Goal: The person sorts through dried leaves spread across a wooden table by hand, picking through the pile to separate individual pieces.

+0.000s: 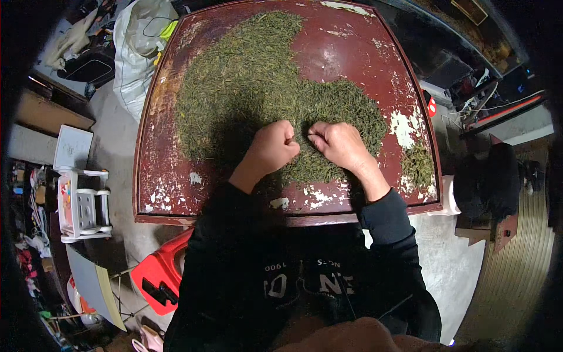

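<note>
Dried, shredded green leaves, seemingly tea, lie spread on a square red wooden table with flaking paint. The broad spread on the left is lighter and full of stalks; the heap joining it on the right is darker. My left hand is curled with thumb against fingers, low over the line where both meet. Just across a narrow gap, my right hand pinches thumb and forefinger together above the darker heap. Any bit of leaf inside either hand is hidden. A small separate pile of stalks sits by the right edge.
A white woven sack stands against the table's left side. Beyond it is a white plastic child's chair. A red plastic stool near my left side carries a black device. Dark fabric hangs at the right.
</note>
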`<state>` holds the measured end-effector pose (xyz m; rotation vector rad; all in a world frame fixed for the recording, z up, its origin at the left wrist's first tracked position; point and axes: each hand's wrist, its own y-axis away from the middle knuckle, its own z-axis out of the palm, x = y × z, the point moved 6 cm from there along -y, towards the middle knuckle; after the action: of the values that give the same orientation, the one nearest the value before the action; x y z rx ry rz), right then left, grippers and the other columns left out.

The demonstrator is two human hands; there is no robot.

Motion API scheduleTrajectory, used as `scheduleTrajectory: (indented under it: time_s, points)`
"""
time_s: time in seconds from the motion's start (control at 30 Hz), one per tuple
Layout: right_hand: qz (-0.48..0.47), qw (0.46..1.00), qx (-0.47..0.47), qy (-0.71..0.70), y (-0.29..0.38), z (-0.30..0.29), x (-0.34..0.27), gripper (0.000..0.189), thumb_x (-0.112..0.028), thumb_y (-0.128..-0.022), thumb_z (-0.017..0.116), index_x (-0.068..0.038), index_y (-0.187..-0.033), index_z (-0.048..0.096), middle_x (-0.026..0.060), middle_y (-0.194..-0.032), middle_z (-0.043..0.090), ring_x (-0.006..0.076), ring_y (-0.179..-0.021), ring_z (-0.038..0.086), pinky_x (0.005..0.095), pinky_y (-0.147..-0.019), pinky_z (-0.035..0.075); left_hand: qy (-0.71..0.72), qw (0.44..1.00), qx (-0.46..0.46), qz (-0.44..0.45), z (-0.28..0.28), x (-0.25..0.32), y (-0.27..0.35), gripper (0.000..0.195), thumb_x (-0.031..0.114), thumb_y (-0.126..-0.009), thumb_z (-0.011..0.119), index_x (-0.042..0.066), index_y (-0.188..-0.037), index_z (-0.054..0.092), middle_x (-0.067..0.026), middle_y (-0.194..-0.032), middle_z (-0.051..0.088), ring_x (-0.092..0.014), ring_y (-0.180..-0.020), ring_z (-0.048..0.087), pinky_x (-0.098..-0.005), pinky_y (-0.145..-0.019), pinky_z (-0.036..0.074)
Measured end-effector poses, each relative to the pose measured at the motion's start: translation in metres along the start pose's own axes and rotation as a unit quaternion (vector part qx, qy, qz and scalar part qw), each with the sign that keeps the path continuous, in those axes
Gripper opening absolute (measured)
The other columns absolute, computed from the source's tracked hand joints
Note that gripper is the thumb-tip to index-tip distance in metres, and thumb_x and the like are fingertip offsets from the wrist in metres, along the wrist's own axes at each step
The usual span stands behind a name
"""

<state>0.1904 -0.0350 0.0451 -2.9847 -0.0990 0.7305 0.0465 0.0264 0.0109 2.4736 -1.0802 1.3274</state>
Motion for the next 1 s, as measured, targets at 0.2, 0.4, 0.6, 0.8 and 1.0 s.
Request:
scheduleTrajectory:
  time_s: [0.2, 0.4, 0.6, 0.8, 1.0]
  points:
    - [-0.053, 0.999, 0.006, -0.002, 0.0, 0.003, -0.001, 0.015, -0.018, -0.087, 0.065, -0.006, -0.095, 0.07, 0.0146, -0.086, 0.069, 0.0354, -0.078, 0.067, 0.0433, -0.07, 0.054, 0.161, 0.98, -0.057, -0.106, -0.002, -0.013, 0.001, 0.008, -0.004, -0.082, 0.058, 0.002, -0.086, 0.055, 0.0047, -0.072, 0.05, -0.003, -0.067, 0.047, -0.0214, -0.058, 0.039]
    - [-0.047, 0.999, -0.013, -0.01, 0.0, 0.003, -0.001, 0.018, -0.024, -0.09, 0.061, -0.009, -0.097, 0.069, 0.0167, -0.086, 0.069, 0.0362, -0.08, 0.067, 0.0473, -0.07, 0.053, 0.288, 0.95, -0.03, -0.12, -0.006, -0.008, 0.001, 0.01, 0.004, -0.08, 0.063, 0.002, -0.086, 0.057, 0.0011, -0.069, 0.056, -0.005, -0.061, 0.048, -0.0228, -0.054, 0.039]
    - [-0.048, 0.999, -0.012, -0.01, 0.0, 0.002, -0.001, 0.02, -0.025, -0.09, 0.062, -0.009, -0.099, 0.069, 0.0167, -0.086, 0.069, 0.0367, -0.08, 0.067, 0.0474, -0.07, 0.053, 0.5, 0.849, -0.071, -0.157, -0.007, 0.006, 0.002, 0.011, -0.001, -0.082, 0.052, 0.006, -0.09, 0.051, -0.0027, -0.076, 0.054, -0.01, -0.058, 0.044, -0.0246, -0.053, 0.035]
    - [-0.032, 0.999, -0.01, 0.003, 0.001, -0.001, -0.003, 0.016, -0.018, -0.086, 0.066, -0.006, -0.097, 0.07, 0.0165, -0.086, 0.069, 0.0365, -0.079, 0.067, 0.0436, -0.07, 0.053, 0.597, 0.78, -0.096, -0.162, -0.01, 0.015, 0.005, 0.008, 0.005, -0.084, 0.049, 0.009, -0.09, 0.047, -0.0039, -0.078, 0.053, -0.011, -0.056, 0.044, -0.026, -0.051, 0.035]
    - [-0.072, 0.997, -0.018, -0.033, 0.003, 0.003, -0.001, 0.017, -0.014, -0.082, 0.069, -0.007, -0.098, 0.07, 0.0125, -0.091, 0.071, 0.0328, -0.08, 0.068, 0.0409, -0.072, 0.054, 0.366, 0.92, -0.078, -0.12, -0.008, -0.003, 0.004, 0.011, 0.008, -0.083, 0.057, 0.004, -0.093, 0.056, -0.0057, -0.079, 0.059, -0.016, -0.06, 0.054, -0.0306, -0.053, 0.045]
